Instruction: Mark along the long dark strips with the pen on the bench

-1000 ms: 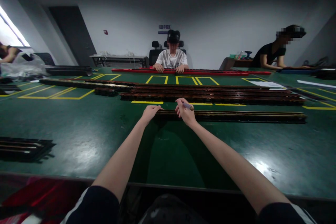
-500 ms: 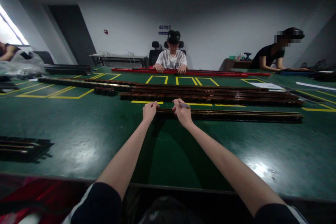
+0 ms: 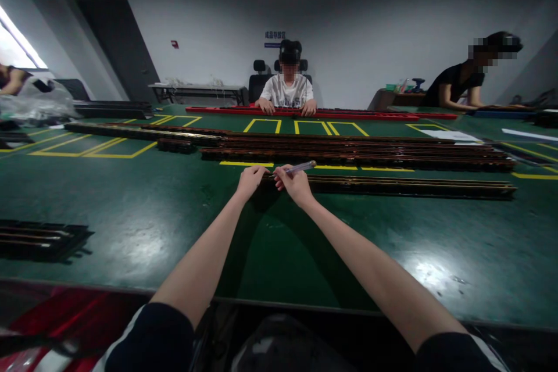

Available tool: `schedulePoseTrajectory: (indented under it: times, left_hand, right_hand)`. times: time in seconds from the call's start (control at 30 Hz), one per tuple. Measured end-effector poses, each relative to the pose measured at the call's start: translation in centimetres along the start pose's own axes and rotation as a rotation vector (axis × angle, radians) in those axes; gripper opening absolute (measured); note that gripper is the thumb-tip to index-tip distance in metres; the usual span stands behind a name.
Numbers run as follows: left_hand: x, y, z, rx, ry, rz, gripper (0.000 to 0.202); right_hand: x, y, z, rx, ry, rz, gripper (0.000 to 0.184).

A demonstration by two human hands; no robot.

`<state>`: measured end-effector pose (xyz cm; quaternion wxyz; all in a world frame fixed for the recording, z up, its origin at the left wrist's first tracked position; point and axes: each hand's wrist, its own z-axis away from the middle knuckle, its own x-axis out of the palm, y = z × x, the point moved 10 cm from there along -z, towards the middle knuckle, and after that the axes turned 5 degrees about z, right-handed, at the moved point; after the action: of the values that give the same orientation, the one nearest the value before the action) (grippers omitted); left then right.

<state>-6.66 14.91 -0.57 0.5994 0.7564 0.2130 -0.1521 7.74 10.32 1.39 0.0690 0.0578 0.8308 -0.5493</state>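
A long dark strip (image 3: pixel 410 186) with thin gold-coloured lines lies crosswise on the green table in front of me. My right hand (image 3: pixel 297 185) is closed round a clear-barrelled pen (image 3: pixel 301 167), its tip pointing left toward the strip's left end. At that end, my left hand (image 3: pixel 251 181) has its fingers closed on the strip. The pen tip is close to the left fingertips; whether it touches the strip I cannot tell. The strip's left end is partly hidden by both hands.
Behind the strip lies a stack of similar dark strips (image 3: pixel 349 150). More strips (image 3: pixel 43 238) lie at the near left. Across the green table (image 3: pixel 143 197), a person (image 3: pixel 288 88) handles a long red piece (image 3: pixel 361 114). Another person (image 3: pixel 457 84) leans over at the right.
My right hand has moved slightly left, toward my left hand. The pen has swung so that more of its barrel shows and its tip points left. The left hand stays at the strip's end.
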Motion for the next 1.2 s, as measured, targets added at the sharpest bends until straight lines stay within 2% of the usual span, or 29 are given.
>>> schedulePoseTrajectory:
  times: [0.27,0.67,1.0,1.2]
  left_hand:
    - [0.4,0.2,0.0,0.038,-0.048,0.049,0.031]
    - [0.7,0.1,-0.4,0.059,-0.055,0.058,0.031]
    - [0.8,0.0,-0.2,0.031,-0.065,0.041,0.032]
    - [0.7,0.3,0.2,0.020,-0.076,0.029,0.033]
  right_hand:
    - [0.0,-0.6,1.0,-0.069,-0.010,0.051,0.030]
    - [0.7,0.2,0.7,-0.086,-0.034,0.075,0.013]
    - [-0.7,0.3,1.1,0.064,0.066,0.078,0.014]
    - [-0.6,0.0,1.0,0.013,0.043,0.094,0.013]
